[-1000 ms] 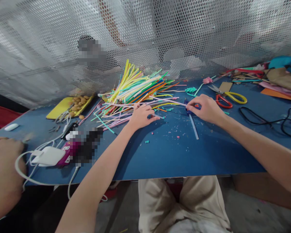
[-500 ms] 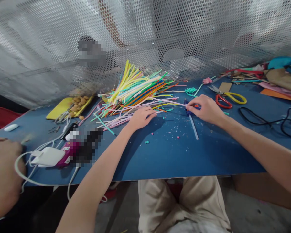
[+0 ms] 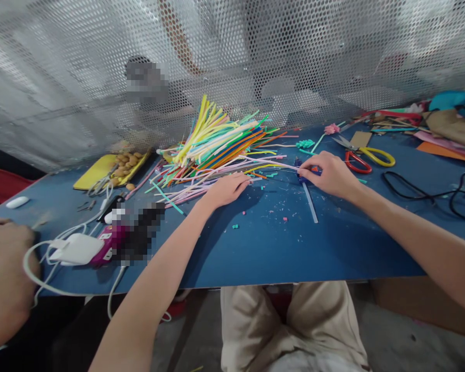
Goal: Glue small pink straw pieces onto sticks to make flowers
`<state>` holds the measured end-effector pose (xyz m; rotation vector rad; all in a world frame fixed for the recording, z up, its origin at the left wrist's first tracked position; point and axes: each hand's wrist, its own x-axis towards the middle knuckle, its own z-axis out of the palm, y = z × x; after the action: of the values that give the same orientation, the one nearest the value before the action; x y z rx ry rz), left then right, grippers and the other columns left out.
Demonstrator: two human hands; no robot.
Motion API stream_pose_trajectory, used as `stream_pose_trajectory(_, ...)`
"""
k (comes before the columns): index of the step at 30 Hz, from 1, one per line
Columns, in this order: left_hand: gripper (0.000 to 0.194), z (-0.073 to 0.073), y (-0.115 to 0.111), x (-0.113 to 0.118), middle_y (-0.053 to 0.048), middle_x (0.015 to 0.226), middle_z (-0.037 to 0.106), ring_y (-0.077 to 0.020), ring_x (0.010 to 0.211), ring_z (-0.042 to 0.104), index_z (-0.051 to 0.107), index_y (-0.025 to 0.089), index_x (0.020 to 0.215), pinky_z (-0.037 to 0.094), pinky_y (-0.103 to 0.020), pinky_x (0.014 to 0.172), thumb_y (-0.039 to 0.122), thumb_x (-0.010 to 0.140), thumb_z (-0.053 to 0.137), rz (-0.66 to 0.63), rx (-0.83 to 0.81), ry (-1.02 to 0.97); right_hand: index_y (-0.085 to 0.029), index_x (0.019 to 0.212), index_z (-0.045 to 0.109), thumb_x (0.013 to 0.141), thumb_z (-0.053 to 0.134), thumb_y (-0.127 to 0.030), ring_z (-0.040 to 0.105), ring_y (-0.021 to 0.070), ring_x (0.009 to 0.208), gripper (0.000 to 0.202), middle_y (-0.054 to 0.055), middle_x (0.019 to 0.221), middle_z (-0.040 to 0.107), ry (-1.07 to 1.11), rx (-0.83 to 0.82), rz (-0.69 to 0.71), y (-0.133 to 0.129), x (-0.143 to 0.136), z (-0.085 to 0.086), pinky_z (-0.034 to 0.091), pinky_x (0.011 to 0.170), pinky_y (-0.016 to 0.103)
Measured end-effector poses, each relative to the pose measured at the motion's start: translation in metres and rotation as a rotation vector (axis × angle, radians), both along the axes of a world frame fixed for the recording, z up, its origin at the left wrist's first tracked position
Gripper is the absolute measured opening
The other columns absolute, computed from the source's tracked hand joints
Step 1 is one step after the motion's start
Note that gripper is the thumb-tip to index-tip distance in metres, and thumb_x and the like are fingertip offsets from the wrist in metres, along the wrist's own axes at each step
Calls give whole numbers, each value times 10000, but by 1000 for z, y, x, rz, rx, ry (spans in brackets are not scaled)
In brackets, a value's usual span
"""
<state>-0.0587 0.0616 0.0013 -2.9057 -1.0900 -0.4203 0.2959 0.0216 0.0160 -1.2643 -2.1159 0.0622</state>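
Observation:
My right hand (image 3: 331, 175) is closed in a pinch at the right end of a pale pink pipe cleaner (image 3: 281, 164). Right behind and under those fingers is a dark blue object (image 3: 300, 166) with an orange part, mostly hidden. A translucent stick (image 3: 310, 204) projects from it toward me. My left hand (image 3: 229, 188) lies low over loose lilac and pink pipe cleaners (image 3: 194, 192). Its fingers are together, and a pale pipe cleaner (image 3: 258, 179) pokes out at the fingertips. Behind it rises a big multicoloured pile of pipe cleaners (image 3: 220, 139).
Scissors (image 3: 366, 152) with red and yellow handles lie right of a pink pipe-cleaner flower (image 3: 331, 128). A black cable (image 3: 411, 192) is farther right. At left are a yellow tray (image 3: 95, 172), a white charger (image 3: 77, 249) with cables, and another person's arm (image 3: 8, 258). Perforated metal (image 3: 294, 51) closes the back.
The fingers of my left hand have drawn closer together and shifted very slightly. My right hand keeps its pinch in nearly the same place.

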Motion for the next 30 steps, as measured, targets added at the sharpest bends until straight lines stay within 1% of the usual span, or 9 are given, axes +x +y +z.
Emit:
stream_pose_trajectory(4,466,-2,0,-1,-110,1338,690,-251,1309,614,643,179,1341,479,-445,1145,364,1087,300,23,5,19,-269,917,775,956,619,-399,642,266,882,206,50,889,773,2,1,3,0,0,0,509,842,472)
stream_pose_trajectory(9,459,-3,0,-1,-116,1305,709,-244,1271,637,666,180,1334,487,-441,1136,350,1083,322,1,25,-12,-275,907,777,954,613,-437,647,267,870,236,54,885,774,7,-11,1,1,0,0,505,837,480)
stream_pose_trajectory(13,420,-2,0,0,-101,1233,743,-238,1211,670,712,196,1265,510,-423,1098,400,1076,396,-24,51,-47,-273,912,773,958,615,-406,641,263,878,212,48,900,778,10,-4,6,0,0,0,508,838,477)
stream_pose_trajectory(19,415,3,-3,1,-59,1188,763,-217,1113,712,734,222,1173,551,-369,981,458,1078,406,-13,47,12,-285,916,777,952,621,-406,643,269,887,201,43,896,778,6,-7,3,0,0,-1,510,837,486)
stream_pose_trajectory(25,340,6,-7,3,-47,1056,764,-185,1004,705,742,223,1032,523,-296,839,425,1064,470,-24,114,22,-293,918,783,949,609,-420,651,278,896,217,51,912,782,9,-17,2,0,0,0,507,839,503)
stream_pose_trajectory(28,314,6,-6,3,-44,995,752,-187,956,689,734,219,973,496,-297,800,413,1053,501,-14,155,31,-290,915,779,951,610,-417,648,277,896,214,49,916,783,5,-19,0,0,-1,0,508,849,503)
stream_pose_trajectory(30,309,6,-5,2,-47,968,741,-199,949,678,729,218,952,485,-311,799,435,1040,527,-5,184,50,-288,912,776,953,611,-414,645,275,896,211,46,918,783,4,-19,1,0,-1,1,509,854,500)
